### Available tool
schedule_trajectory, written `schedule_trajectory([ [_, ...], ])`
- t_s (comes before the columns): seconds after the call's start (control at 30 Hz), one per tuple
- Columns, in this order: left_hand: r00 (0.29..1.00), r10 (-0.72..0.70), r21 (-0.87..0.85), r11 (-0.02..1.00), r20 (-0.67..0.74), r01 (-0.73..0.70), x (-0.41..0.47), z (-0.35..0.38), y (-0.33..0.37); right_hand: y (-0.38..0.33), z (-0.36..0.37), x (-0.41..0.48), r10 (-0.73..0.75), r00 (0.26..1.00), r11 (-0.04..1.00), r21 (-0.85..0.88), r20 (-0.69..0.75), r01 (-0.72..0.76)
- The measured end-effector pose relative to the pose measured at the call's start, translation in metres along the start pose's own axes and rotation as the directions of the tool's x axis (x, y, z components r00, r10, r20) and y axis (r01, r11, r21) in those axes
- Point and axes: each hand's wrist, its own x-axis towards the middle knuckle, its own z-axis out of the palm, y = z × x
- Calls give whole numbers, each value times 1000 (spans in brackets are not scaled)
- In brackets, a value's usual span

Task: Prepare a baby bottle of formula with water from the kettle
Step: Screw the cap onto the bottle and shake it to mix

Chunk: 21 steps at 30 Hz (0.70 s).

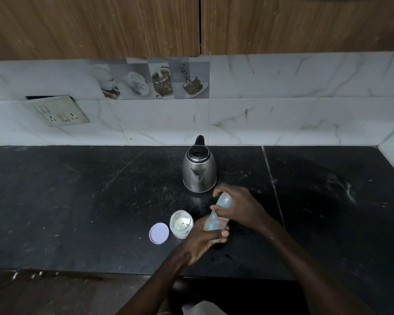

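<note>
Two hands are curled on the baby bottle (215, 221), tilted over the bench (77, 201) near the kettle (199, 171) — body gripped by left fingers (223, 234), cap (225, 200) by right fingers (222, 189); best steadied upright while twisted.

A dark, speckled stone countertop (77, 201) meets a white marbled tile backsplash (305, 98) with 4 coffee-themed picture tiles (155, 79). A socket plate (57, 111) sits at left. Wood-grain cabinets (89, 23) hang above. The light is dim.

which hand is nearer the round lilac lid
Left. The left hand holds the clear baby bottle by its base, just right of the round lilac lid; the right hand grips its cap, farther right.
</note>
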Motion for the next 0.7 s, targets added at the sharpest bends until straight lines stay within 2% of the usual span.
schedule_trajectory([
  [0.07,999,41,42,998,-31,-40,2,-2,-1,-3,6,-1,-35,997,999,-23,-74,34],
  [0.13,993,75,131,989,-95,-62,3,-2,-5,-4,14,-4,2,991,999,-43,-134,-8],
  [0.23,954,150,302,951,-259,-68,3,-2,-13,-6,29,-9,186,956,976,-65,-227,-206],
  [0.33,945,154,349,936,-288,-46,3,-2,-12,-7,29,-14,336,924,937,-37,-184,-348],
  [0.4,966,100,245,969,-238,-40,2,1,-5,-6,18,-14,368,928,928,80,-62,-363],
  [0.47,988,76,138,989,-136,-57,0,3,5,-8,9,-12,294,953,877,377,69,-298],
  [0.5,994,60,96,994,-89,-52,-1,4,8,-10,9,-11,228,970,823,516,85,-238],
  [0.6,1000,-24,45,999,20,23,-7,3,14,-27,14,-9,113,994,655,752,-5,-70],
  [0.63,996,-55,56,997,64,51,-8,4,13,-31,13,-11,120,992,605,795,-35,-45],
  [0.7,988,-93,89,993,120,83,-10,5,14,-37,11,-10,141,988,570,821,-64,-28],
])
